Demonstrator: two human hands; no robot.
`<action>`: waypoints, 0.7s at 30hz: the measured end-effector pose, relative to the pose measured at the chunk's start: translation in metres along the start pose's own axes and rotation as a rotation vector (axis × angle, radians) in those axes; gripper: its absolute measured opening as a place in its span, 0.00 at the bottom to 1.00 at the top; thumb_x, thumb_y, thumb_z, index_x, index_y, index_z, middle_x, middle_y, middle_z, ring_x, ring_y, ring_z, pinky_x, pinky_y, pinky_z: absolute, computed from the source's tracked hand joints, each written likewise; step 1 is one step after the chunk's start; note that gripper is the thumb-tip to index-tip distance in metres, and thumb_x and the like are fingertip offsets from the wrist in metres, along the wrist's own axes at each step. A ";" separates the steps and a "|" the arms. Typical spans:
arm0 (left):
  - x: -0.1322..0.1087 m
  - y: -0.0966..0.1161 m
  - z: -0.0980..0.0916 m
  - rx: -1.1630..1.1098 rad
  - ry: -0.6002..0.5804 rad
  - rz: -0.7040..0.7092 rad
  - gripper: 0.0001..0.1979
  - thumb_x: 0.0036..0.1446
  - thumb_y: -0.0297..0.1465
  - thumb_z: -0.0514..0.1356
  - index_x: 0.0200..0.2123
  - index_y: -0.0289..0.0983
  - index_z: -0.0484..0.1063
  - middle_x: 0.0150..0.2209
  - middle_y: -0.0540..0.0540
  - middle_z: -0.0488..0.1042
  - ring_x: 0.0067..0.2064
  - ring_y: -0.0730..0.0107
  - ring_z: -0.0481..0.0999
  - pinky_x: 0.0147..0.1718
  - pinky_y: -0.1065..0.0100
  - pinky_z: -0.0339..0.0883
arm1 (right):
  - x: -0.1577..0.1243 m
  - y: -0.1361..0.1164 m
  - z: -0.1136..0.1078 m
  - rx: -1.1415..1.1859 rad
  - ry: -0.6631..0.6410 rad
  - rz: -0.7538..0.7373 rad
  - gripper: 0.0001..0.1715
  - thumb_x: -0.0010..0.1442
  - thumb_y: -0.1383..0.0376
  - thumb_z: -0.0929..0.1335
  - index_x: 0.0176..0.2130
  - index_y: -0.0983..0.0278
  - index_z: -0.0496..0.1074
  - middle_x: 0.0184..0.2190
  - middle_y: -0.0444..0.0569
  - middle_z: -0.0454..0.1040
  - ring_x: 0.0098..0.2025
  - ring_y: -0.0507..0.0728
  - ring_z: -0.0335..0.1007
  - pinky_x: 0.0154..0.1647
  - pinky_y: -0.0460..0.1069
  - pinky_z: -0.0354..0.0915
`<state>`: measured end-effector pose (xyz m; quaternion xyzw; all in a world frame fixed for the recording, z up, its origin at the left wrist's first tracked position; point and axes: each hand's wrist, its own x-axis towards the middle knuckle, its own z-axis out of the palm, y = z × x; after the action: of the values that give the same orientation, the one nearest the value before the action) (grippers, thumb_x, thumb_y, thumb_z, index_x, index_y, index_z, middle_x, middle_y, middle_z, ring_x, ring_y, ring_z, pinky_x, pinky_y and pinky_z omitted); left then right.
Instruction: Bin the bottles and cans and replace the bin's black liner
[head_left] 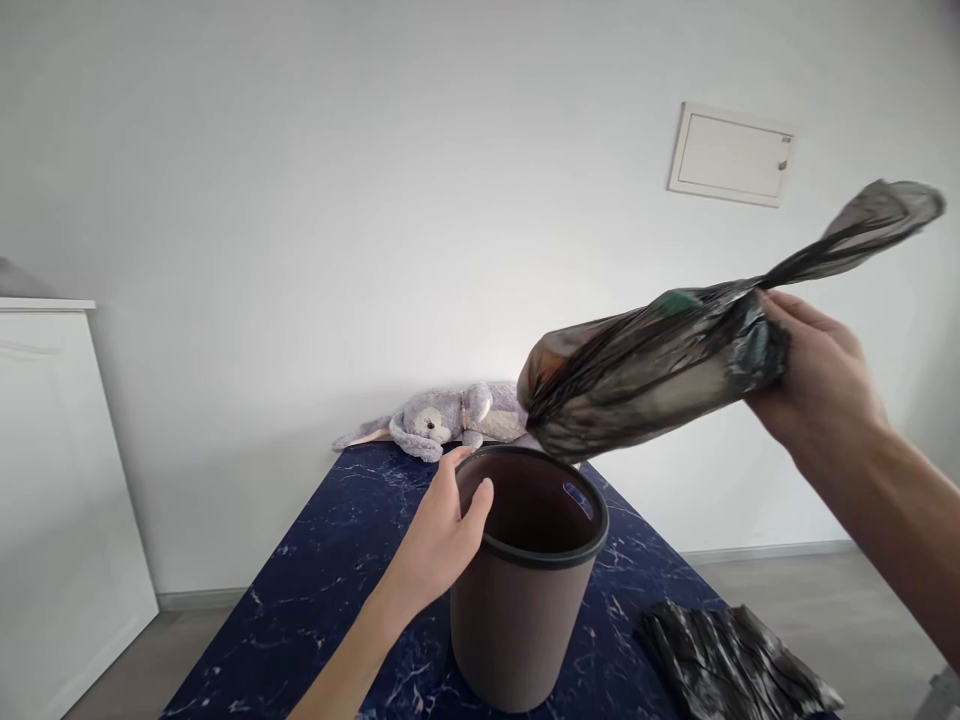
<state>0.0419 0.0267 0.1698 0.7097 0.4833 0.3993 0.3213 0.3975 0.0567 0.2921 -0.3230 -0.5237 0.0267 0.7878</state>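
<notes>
A brown plastic bin (525, 610) with a black rim stands on a dark blue marbled table (330, 590). My left hand (442, 535) grips the bin's near-left rim, thumb hooked over the edge. My right hand (814, 380) is closed around the neck of a filled black rubbish bag (645, 370), held up in the air, tilted, above and to the right of the bin. The bag's loose end (877, 225) sticks out past my hand. The bin's inside looks bare.
A folded pile of black bags (735, 665) lies on the table right of the bin. A grey plush rabbit (450, 415) lies at the table's far end by the wall. A white cabinet (52, 480) stands at the left. A white wall panel (731, 155) is at the upper right.
</notes>
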 end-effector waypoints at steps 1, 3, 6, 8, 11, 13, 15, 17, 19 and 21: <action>0.000 0.000 -0.001 0.008 0.007 0.000 0.32 0.72 0.48 0.52 0.74 0.48 0.51 0.75 0.40 0.56 0.71 0.43 0.64 0.66 0.45 0.62 | 0.003 -0.001 -0.005 0.002 0.061 0.018 0.16 0.59 0.50 0.76 0.38 0.56 0.73 0.33 0.48 0.73 0.33 0.60 0.73 0.38 0.62 0.77; 0.002 0.000 -0.002 0.017 0.023 -0.014 0.30 0.71 0.41 0.53 0.73 0.46 0.53 0.73 0.38 0.60 0.66 0.43 0.71 0.63 0.46 0.65 | 0.004 0.002 -0.013 -0.020 0.151 0.024 0.17 0.58 0.51 0.77 0.38 0.56 0.72 0.35 0.48 0.73 0.36 0.59 0.73 0.43 0.61 0.75; 0.003 0.002 -0.002 0.019 0.035 -0.036 0.29 0.69 0.34 0.51 0.71 0.43 0.56 0.72 0.35 0.62 0.61 0.44 0.76 0.61 0.46 0.68 | -0.007 0.021 -0.019 -0.154 0.185 -0.035 0.19 0.57 0.49 0.76 0.38 0.57 0.71 0.36 0.49 0.74 0.39 0.61 0.73 0.44 0.60 0.71; 0.004 0.002 -0.001 0.010 0.046 -0.008 0.28 0.69 0.31 0.49 0.70 0.44 0.57 0.72 0.36 0.61 0.62 0.46 0.75 0.60 0.47 0.69 | -0.021 0.043 -0.023 -0.281 0.141 -0.045 0.19 0.58 0.48 0.74 0.38 0.58 0.71 0.33 0.49 0.74 0.37 0.61 0.73 0.41 0.59 0.70; 0.003 0.003 0.003 -0.008 0.096 0.061 0.28 0.67 0.27 0.48 0.68 0.47 0.59 0.75 0.41 0.55 0.69 0.49 0.66 0.58 0.52 0.71 | -0.047 0.082 -0.031 -0.488 0.055 -0.046 0.18 0.61 0.48 0.71 0.37 0.58 0.71 0.34 0.50 0.75 0.37 0.63 0.73 0.42 0.60 0.69; 0.001 0.003 0.005 -0.010 0.134 0.084 0.28 0.65 0.26 0.48 0.66 0.47 0.61 0.77 0.44 0.51 0.73 0.49 0.60 0.57 0.53 0.72 | -0.066 0.103 -0.038 -0.620 0.027 -0.063 0.17 0.61 0.49 0.70 0.36 0.60 0.71 0.36 0.52 0.75 0.38 0.63 0.73 0.43 0.60 0.68; 0.000 0.003 0.007 -0.005 0.156 0.095 0.26 0.64 0.26 0.48 0.64 0.47 0.64 0.77 0.45 0.50 0.76 0.50 0.54 0.61 0.51 0.70 | -0.084 0.120 -0.044 -0.736 -0.006 -0.079 0.17 0.63 0.50 0.68 0.37 0.61 0.71 0.38 0.54 0.75 0.39 0.64 0.73 0.44 0.59 0.67; 0.000 0.002 0.007 0.002 0.166 0.108 0.25 0.64 0.25 0.48 0.63 0.46 0.65 0.77 0.45 0.50 0.78 0.52 0.48 0.67 0.48 0.63 | -0.102 0.133 -0.049 -0.834 -0.047 -0.086 0.16 0.66 0.52 0.66 0.40 0.61 0.72 0.41 0.55 0.75 0.41 0.64 0.73 0.41 0.57 0.64; 0.001 0.001 0.006 0.011 0.181 0.114 0.25 0.64 0.25 0.48 0.62 0.46 0.66 0.77 0.46 0.51 0.79 0.54 0.45 0.70 0.46 0.57 | -0.118 0.143 -0.051 -0.913 -0.088 -0.089 0.15 0.68 0.54 0.64 0.42 0.61 0.73 0.43 0.54 0.76 0.42 0.64 0.73 0.38 0.54 0.61; 0.003 -0.001 0.004 0.020 0.203 0.112 0.25 0.64 0.25 0.49 0.61 0.46 0.67 0.77 0.46 0.52 0.78 0.52 0.47 0.71 0.44 0.57 | -0.133 0.151 -0.051 -0.970 -0.128 -0.099 0.14 0.69 0.55 0.64 0.44 0.60 0.74 0.44 0.53 0.77 0.42 0.63 0.73 0.36 0.53 0.59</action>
<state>0.0460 0.0300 0.1678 0.6948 0.4768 0.4816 0.2408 0.4252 0.1007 0.0914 -0.6251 -0.5378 -0.2382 0.5132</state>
